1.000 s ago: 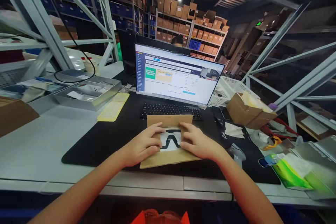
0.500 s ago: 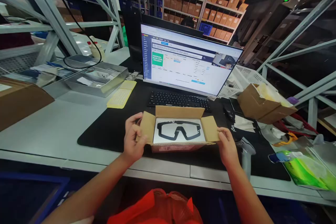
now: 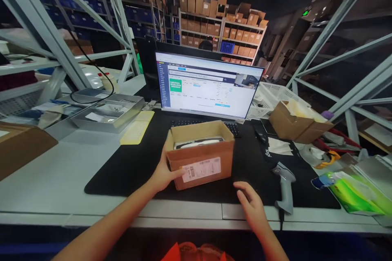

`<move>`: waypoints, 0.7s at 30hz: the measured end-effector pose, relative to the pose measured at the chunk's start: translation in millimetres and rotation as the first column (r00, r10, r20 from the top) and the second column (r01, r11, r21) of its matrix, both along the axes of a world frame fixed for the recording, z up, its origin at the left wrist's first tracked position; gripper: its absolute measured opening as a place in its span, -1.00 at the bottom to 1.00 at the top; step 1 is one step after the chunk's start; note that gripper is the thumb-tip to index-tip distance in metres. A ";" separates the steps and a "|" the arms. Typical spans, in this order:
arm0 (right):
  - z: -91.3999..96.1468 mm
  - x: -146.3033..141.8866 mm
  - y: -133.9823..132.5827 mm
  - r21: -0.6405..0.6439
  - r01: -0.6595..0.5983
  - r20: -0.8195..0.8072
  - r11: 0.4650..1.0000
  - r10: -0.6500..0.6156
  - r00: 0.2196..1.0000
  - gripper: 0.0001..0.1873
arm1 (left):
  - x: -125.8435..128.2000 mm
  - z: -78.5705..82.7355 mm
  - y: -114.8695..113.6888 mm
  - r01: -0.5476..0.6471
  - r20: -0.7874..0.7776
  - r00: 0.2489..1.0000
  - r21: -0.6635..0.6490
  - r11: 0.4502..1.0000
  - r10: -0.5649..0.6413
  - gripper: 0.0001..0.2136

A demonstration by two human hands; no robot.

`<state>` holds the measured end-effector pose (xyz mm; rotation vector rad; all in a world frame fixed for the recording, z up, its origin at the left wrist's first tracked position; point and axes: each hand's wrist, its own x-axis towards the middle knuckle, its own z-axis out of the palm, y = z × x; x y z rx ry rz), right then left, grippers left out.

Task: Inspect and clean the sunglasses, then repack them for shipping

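My left hand (image 3: 165, 171) grips the left end of an open cardboard box (image 3: 202, 163), thumb on its front face and fingers behind. The box tilts over the black desk mat (image 3: 128, 171), and its front carries a white shipping label (image 3: 202, 169) with a barcode. Inside, partly hidden by the front wall, lies a white package (image 3: 199, 142) with a dark printed shape. My right hand (image 3: 249, 202) is apart from the box, near its lower right corner, fingers loosely bent and holding nothing. Right of that hand rests a grey barcode scanner (image 3: 285, 187).
Behind the box stand a keyboard (image 3: 180, 123) and a lit monitor (image 3: 208, 89). A mouse (image 3: 260, 133), a carton (image 3: 294, 120) and a green plastic pack (image 3: 352, 195) are on the right. Metal trays (image 3: 110, 114) and a yellow sheet (image 3: 137, 128) sit on the left.
The box has tipped up so its labelled front shows, and its flaps no longer stand spread out. My right hand has let go and moved down; my left hand has shifted to the box's side.
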<state>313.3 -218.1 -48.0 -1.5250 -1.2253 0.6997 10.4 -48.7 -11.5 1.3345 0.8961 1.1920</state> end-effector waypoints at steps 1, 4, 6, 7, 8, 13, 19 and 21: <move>-3.3 -6.4 0.0 -0.002 0.003 -0.040 1.000 -0.003 0.999 -0.56 | 5.5 3.3 -1.5 -0.012 0.074 0.997 -0.057 0.998 0.016 -0.03; -4.7 -30.5 13.8 0.023 -0.081 -0.214 0.996 0.084 0.973 -0.29 | 30.1 18.4 -12.3 0.062 0.322 0.947 -0.193 0.979 0.004 -0.12; 5.9 -46.1 31.3 0.125 -0.151 -0.320 0.981 0.184 0.929 0.02 | 50.6 29.4 -24.3 0.144 0.436 0.900 -0.238 0.961 -0.027 -0.16; 14.7 -52.2 40.3 0.197 -0.143 -0.362 0.970 0.208 0.909 0.10 | 60.4 33.9 -30.9 0.183 0.473 0.880 -0.248 0.951 -0.046 -0.17; 25.4 -56.6 48.6 0.266 -0.106 -0.403 0.958 0.210 0.891 0.14 | 68.8 37.0 -36.9 0.228 0.499 0.863 -0.252 0.940 -0.076 -0.18; 91.8 -48.0 64.9 0.449 0.109 -0.469 0.887 0.130 0.874 0.07 | 71.3 30.5 -33.7 0.520 0.435 0.797 -0.138 0.843 -0.420 -0.35; 171.0 -21.2 62.0 0.384 -0.156 0.208 0.910 0.079 0.975 0.08 | 36.2 9.2 29.2 0.565 0.190 0.824 -0.350 0.747 -0.534 -0.48; 187.5 -28.5 67.6 0.232 -0.274 0.476 0.933 0.136 0.869 0.09 | 35.1 11.5 37.9 0.482 0.306 0.868 -0.325 0.814 -0.392 -0.51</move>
